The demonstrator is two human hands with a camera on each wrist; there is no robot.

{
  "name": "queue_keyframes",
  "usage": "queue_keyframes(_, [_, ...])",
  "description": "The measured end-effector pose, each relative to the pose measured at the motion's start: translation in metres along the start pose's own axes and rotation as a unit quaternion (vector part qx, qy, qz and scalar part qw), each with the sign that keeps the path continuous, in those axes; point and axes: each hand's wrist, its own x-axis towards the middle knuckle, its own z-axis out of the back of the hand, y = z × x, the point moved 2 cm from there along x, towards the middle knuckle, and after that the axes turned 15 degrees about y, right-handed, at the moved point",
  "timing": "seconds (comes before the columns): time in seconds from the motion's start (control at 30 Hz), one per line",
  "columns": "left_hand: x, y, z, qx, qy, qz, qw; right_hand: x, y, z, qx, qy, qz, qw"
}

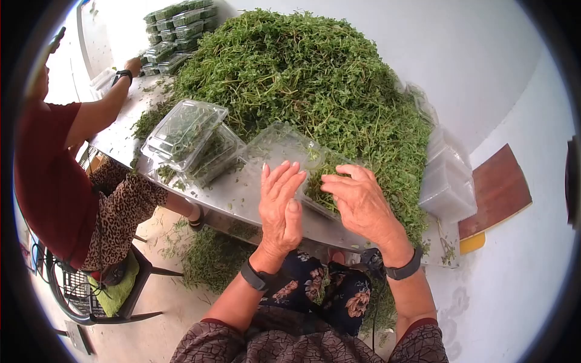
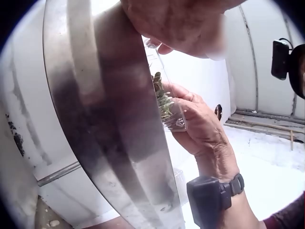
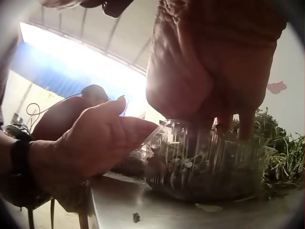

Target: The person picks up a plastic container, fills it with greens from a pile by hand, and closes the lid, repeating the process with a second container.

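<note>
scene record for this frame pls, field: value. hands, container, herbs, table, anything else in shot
left hand: open, straight fingers against the near side of the clamshell tub
right hand: open, pressing herbs down into the tub
clamshell tub: clear, lid open, at the table edge
herb pile: large, loose
table: metal
filled tubs: left of the hands
second person: seated at left
</note>
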Motion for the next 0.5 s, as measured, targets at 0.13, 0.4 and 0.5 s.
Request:
queue_keyframes(0.13, [0.001,-0.002,0.003,0.012,-0.001,0.005,1.0,0.003,-0.002,-0.003,-0.013,0.025,0.026,0.999])
queue_keyframes(0.4, [0.007,-0.005,-0.006,0.118,0.051,0.006,0.992,0.007,-0.012,-0.006,-0.02,0.038,0.034,0.999])
queue_keyframes(0.5, [0.007,-0.006,-0.009,0.144,0.061,0.011,0.988,-0.004,-0.007,0.0,-0.019,-0.004,0.038,0.999])
